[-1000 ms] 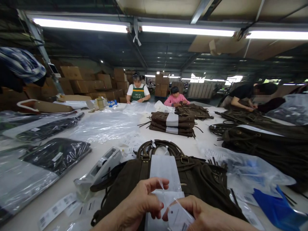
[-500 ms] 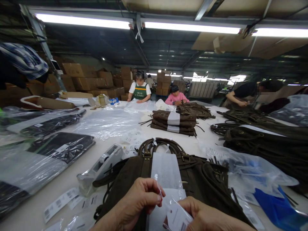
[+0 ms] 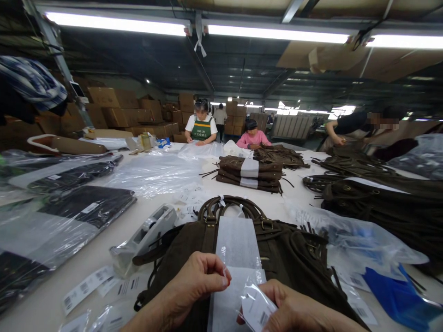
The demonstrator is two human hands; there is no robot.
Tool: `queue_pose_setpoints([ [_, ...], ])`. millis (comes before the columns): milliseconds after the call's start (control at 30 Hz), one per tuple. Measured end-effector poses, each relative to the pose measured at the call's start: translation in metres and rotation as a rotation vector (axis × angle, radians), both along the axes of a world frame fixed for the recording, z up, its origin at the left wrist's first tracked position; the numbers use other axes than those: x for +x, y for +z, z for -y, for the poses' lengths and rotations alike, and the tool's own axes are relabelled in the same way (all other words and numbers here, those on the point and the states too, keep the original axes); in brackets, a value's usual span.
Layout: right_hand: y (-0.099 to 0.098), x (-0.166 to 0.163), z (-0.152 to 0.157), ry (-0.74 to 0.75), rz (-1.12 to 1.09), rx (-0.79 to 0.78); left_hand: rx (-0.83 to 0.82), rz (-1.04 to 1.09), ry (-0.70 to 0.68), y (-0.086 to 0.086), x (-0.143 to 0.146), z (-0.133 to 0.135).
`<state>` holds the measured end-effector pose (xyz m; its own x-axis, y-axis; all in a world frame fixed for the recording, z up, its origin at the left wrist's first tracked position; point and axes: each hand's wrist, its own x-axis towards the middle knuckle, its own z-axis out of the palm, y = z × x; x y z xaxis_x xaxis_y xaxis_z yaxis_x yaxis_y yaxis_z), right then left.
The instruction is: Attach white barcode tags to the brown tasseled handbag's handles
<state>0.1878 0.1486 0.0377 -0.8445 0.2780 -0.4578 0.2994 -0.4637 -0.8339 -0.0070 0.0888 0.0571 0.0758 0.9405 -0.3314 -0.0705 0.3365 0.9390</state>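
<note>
A dark brown handbag (image 3: pixel 290 258) lies on the table right in front of me, its looped handles pointing away. A strip of white paper (image 3: pixel 238 237) runs down its middle. Over that strip, my left hand (image 3: pixel 204 279) is closed in a pinch; a tiny pale bit shows at the fingertips, too small to name. My right hand (image 3: pixel 287 304), lower and to the right, grips a white printed hang tag (image 3: pixel 258 306) in a clear plastic sleeve. The two hands are apart. Left of the bag stands a grey tape dispenser (image 3: pixel 148 235).
Loose barcode labels (image 3: pixel 86 288) lie at left, near plastic-wrapped dark bags (image 3: pixel 86 212). Ahead are clear plastic sheets (image 3: pixel 155 173) and a stack of brown bags (image 3: pixel 249 173). More bags (image 3: pixel 377 203) and a blue plastic piece (image 3: pixel 398 295) are at right. Several people work across the table.
My left hand has shifted slightly left, widening the gap to the hang tag. My right hand has tilted the tag a little. The handbag stays put.
</note>
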Motion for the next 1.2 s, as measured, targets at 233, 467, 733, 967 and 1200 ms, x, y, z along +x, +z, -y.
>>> queue_pose_setpoints([
  [233,0.005,0.000,0.002,-0.030,-0.015,-0.065,0.032,-0.160,0.047,-0.002,-0.008,-0.003],
  [467,0.007,0.003,-0.001,-0.179,-0.008,-0.101,0.127,-0.053,0.102,0.002,-0.026,-0.009],
  [733,-0.003,-0.003,-0.007,-0.021,-0.037,0.076,0.057,0.367,0.326,-0.001,-0.027,-0.026],
  [967,0.039,-0.021,-0.028,0.038,0.263,0.953,0.217,0.117,0.251,0.005,-0.020,-0.028],
  [1200,0.030,-0.090,-0.018,-0.161,-0.293,0.437,0.306,0.061,0.247,0.013,-0.030,-0.034],
])
